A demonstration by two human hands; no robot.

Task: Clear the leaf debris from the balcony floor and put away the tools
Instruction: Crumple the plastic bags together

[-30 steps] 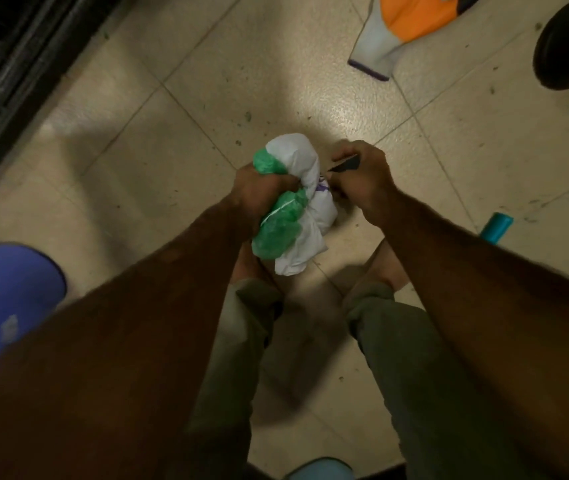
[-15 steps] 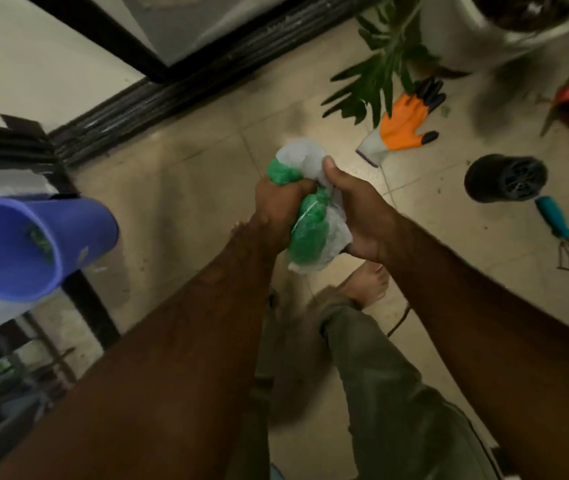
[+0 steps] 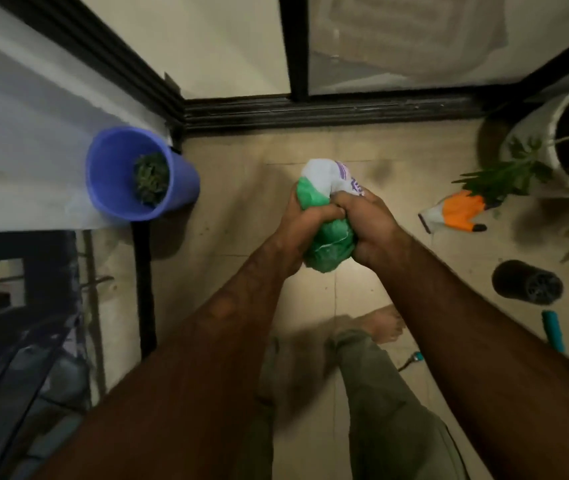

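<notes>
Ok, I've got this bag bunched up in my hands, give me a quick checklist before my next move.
1. Grip on the bag: ok, the left hand and right hand both squeeze it.
2. Bag closed: cannot tell, the hands cover its opening.
3. Blue bucket ready: ok, it is open, with leaves inside and room left.
4. Tools put away: not ok, the orange glove, black pot and teal-handled tool lie on the floor.
5. Floor free of leaf bits: cannot tell, the picture is dim and blurred.
</notes>
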